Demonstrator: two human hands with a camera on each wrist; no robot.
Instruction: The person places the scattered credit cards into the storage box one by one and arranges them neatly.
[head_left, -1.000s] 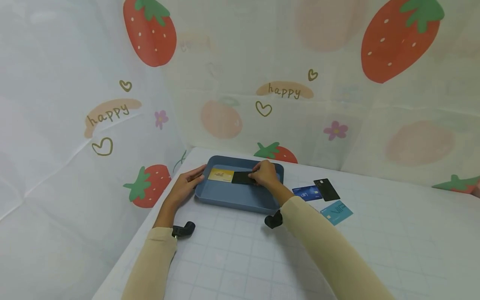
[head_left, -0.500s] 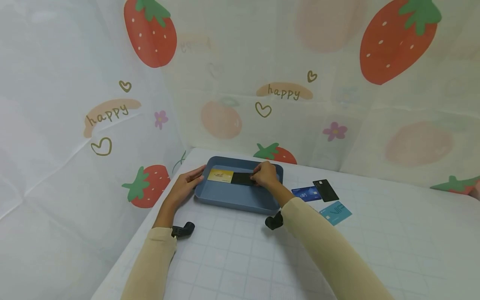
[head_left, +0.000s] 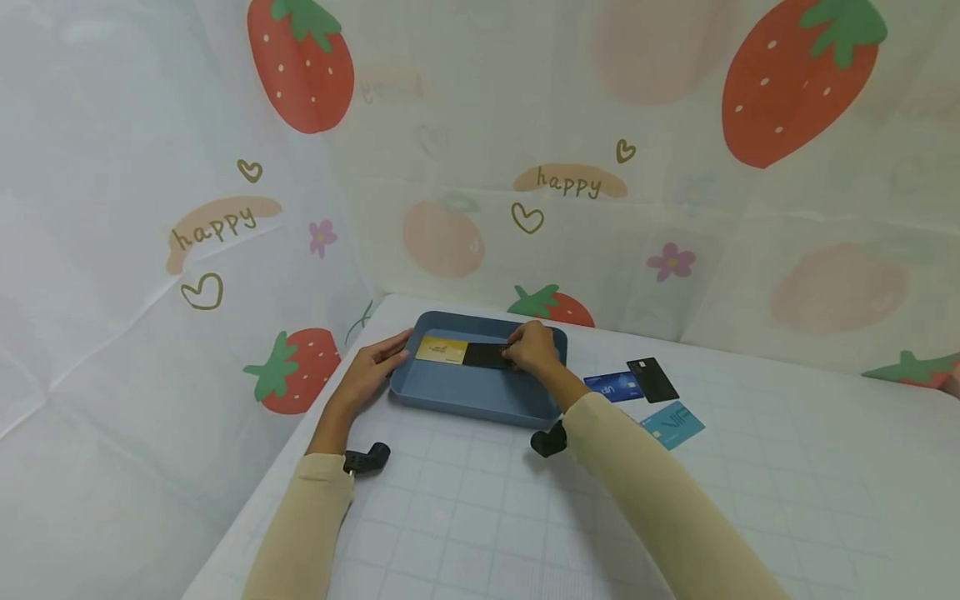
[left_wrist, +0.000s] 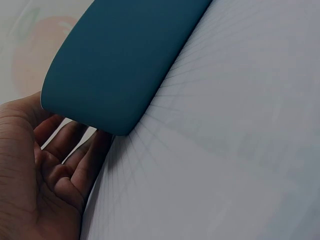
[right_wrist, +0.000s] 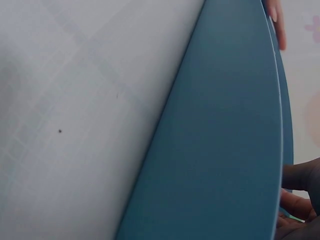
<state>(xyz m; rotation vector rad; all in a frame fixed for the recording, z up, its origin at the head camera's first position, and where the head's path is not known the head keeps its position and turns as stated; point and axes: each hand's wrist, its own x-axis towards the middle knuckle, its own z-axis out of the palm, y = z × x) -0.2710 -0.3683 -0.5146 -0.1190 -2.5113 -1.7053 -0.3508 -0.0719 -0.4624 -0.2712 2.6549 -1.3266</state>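
Note:
A blue-grey tray (head_left: 465, 395) stands on the table, with a yellow card (head_left: 441, 350) and a black card (head_left: 483, 356) lying side by side inside it. My left hand (head_left: 366, 377) rests against the tray's left end, fingers extended along the outside and thumb near the rim. The left wrist view shows that hand (left_wrist: 55, 185) at the tray's corner (left_wrist: 115, 70). My right hand (head_left: 534, 348) reaches into the tray and pinches the right end of the black card with curled fingers. The fingertips are partly hidden; in the right wrist view the tray wall (right_wrist: 220, 125) covers most of the hand.
Right of the tray, a dark blue card (head_left: 611, 387), a second black card (head_left: 654, 380) and a teal card (head_left: 675, 425) lie close together on the white gridded tablecloth (head_left: 465, 500). A white printed curtain (head_left: 450, 125) rises behind and at the left.
Almost nothing moves. Both hands keep their places, and the cards in the tray and on the table lie as before.

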